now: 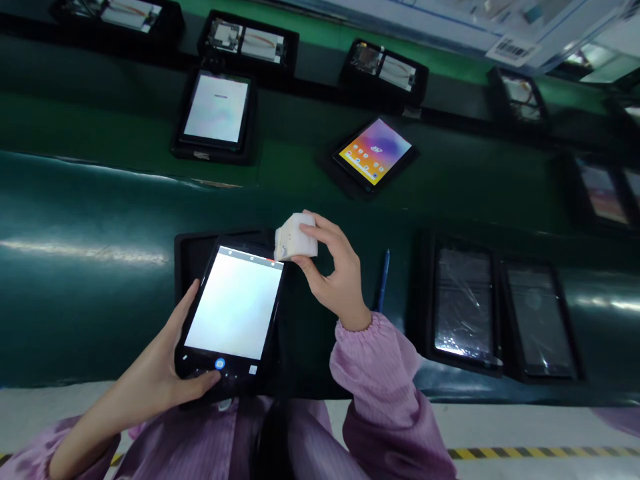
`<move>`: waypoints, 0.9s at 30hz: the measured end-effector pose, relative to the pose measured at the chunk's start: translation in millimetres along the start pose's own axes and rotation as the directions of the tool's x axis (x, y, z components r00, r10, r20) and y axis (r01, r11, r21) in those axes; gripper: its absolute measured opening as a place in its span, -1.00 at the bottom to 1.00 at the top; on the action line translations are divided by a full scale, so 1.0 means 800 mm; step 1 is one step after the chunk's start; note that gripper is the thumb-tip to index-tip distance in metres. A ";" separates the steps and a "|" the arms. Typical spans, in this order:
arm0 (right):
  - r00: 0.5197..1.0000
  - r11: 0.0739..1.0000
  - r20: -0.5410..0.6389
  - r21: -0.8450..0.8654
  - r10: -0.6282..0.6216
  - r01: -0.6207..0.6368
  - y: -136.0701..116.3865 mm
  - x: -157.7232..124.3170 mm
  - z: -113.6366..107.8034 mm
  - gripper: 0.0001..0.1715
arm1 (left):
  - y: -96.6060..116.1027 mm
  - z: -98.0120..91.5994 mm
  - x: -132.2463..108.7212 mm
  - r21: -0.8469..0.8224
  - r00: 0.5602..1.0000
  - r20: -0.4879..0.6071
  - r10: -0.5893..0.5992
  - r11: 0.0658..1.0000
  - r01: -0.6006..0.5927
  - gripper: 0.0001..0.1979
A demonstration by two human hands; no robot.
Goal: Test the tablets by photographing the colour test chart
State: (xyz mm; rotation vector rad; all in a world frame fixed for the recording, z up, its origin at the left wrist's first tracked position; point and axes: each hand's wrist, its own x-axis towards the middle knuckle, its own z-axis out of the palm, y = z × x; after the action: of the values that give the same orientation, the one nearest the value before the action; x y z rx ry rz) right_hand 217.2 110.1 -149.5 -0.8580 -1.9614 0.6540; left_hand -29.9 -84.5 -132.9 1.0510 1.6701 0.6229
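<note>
My left hand [170, 360] grips a black tablet [235, 303] by its left edge, the thumb lying over the lower bezel near a blue round button on the lit screen. The screen is almost wholly white, with a grey bar along its top. Between the thumb and fingers of my right hand [335, 267] is a small white block [296, 237], held at the tablet's upper right corner. Whether block and tablet touch, I cannot tell. Under the tablet lies a black tray [193, 247], partly covered.
A blue pen [384, 280] lies right of my right hand. Further right are two dark tablets [464, 300] in black trays. Across the bench sit a tablet with a pale screen [217, 107] and one with a colourful screen [376, 152]. Several black trays with parts [250, 43] line the back.
</note>
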 end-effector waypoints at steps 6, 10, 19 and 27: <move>1.000 1.000 -0.003 -0.011 0.013 -0.013 -0.001 0.000 0.000 -0.59 | -0.001 -0.002 0.000 0.001 1.000 0.017 0.014 1.000 -0.014 0.17; 1.000 1.000 -0.004 -0.008 0.010 -0.011 -0.001 0.000 0.000 -0.58 | -0.006 -0.003 0.002 0.027 0.999 0.029 0.032 0.999 -0.033 0.19; 1.000 1.000 0.004 -0.006 0.012 -0.012 -0.002 0.001 0.000 -0.59 | -0.001 -0.004 0.000 0.043 0.999 0.020 0.043 0.998 -0.044 0.17; 1.000 1.000 -0.002 0.006 0.017 -0.017 -0.001 0.000 0.000 -0.57 | -0.002 -0.004 0.001 0.030 0.999 0.029 0.020 0.999 -0.021 0.15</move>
State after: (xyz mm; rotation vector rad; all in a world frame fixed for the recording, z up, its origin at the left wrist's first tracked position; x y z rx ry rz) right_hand 216.7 109.3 -149.1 -0.8719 -1.9514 0.6683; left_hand -33.7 -84.2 -133.2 1.0948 1.6507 0.5950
